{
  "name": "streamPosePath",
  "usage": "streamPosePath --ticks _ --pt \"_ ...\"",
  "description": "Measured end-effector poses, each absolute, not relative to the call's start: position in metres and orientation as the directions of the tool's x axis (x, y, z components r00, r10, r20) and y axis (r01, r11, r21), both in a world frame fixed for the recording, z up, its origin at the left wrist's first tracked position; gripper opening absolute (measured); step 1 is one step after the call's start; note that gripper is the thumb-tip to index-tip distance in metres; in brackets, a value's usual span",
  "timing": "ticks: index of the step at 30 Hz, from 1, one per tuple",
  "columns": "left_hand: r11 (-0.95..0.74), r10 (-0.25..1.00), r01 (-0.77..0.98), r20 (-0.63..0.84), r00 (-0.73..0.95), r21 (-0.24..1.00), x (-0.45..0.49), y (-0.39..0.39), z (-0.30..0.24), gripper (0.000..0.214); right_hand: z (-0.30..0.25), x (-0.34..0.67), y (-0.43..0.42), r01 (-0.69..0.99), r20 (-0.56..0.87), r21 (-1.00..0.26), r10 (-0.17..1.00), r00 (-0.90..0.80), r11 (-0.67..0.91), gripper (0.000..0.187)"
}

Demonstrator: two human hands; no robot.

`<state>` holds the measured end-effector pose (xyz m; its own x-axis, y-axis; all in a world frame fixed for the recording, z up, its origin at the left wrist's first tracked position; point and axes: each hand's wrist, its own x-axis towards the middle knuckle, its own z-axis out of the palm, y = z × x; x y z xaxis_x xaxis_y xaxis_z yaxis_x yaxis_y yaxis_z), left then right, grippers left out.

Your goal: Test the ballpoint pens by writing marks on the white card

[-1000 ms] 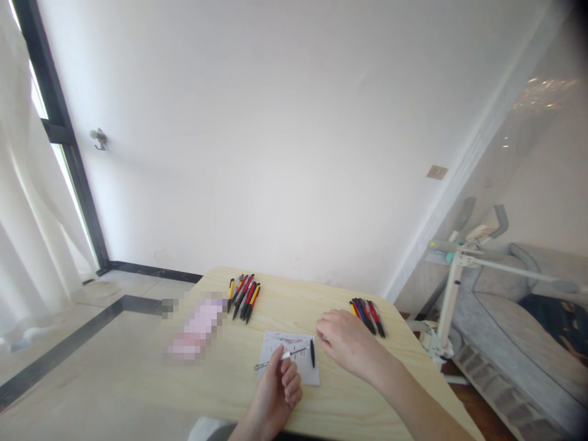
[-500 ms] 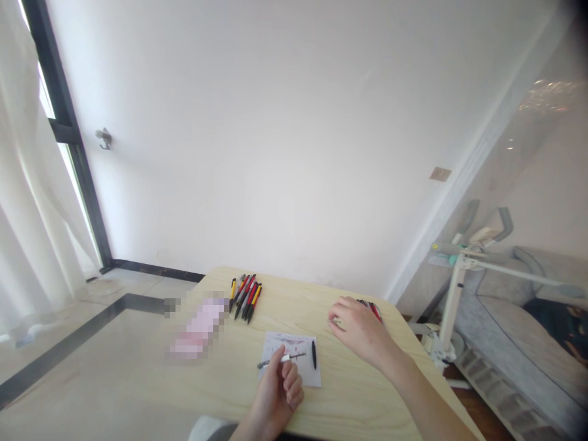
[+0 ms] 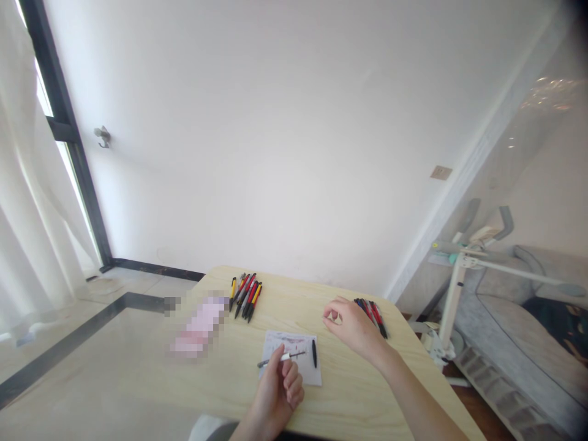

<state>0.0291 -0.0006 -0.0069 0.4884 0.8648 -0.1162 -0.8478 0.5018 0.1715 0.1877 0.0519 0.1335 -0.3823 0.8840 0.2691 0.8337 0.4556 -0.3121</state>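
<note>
My left hand point(image 3: 281, 389) is closed, its thumb pressing a pen piece point(image 3: 287, 356) with a white middle and a thin dark end pointing right. Under it lies a white sheet of paper point(image 3: 309, 373) with dark and reddish scribbles. A black pen part point(image 3: 314, 353) rests on the paper's right side. Above the table, right of the paper, my right hand point(image 3: 351, 324) is curled with thumb and fingertips together. Whatever is in that pinch is too small to make out. Just behind this hand lies a bunch of red, black and blue pens point(image 3: 377, 317).
A second bunch of yellow, red, grey and black pens point(image 3: 248, 297) lies toward the back left of the light wooden table point(image 3: 294, 294). A blurred pink item point(image 3: 197, 327) is at the left edge. Exercise equipment point(image 3: 452, 306) and a grey sofa point(image 3: 519, 318) stand to the right.
My right hand has moved slightly left and its fingers have curled closer, uncovering more of the pens on the right. My left hand has stayed in place with the pen piece.
</note>
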Motion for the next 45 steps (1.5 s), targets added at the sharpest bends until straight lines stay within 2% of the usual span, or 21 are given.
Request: streamPosePath --ticks 8,17,27,45 --pt "0.500 0.866 -0.850 -0.103 0.490 0.165 0.029 -0.001 -0.008 0.046 0.102 0.192 0.064 0.784 0.109 -0.521 0.937 -0.332 0.338 0.011" --pt "0.496 0.868 -0.852 -0.100 0.486 0.168 0.029 0.000 -0.008 0.045 0.069 0.183 0.074 0.772 -0.018 -0.575 0.939 -0.342 0.271 0.015" --pt "0.487 0.873 -0.855 -0.102 0.476 0.180 0.030 -0.001 -0.005 0.045 0.044 0.176 0.083 0.825 -0.136 -0.526 0.937 -0.320 0.206 0.017" --pt "0.492 0.871 -0.854 -0.111 0.479 0.168 0.029 -0.002 -0.004 0.044 0.048 0.160 0.074 0.944 -0.118 -0.294 0.975 -0.191 0.149 0.015"
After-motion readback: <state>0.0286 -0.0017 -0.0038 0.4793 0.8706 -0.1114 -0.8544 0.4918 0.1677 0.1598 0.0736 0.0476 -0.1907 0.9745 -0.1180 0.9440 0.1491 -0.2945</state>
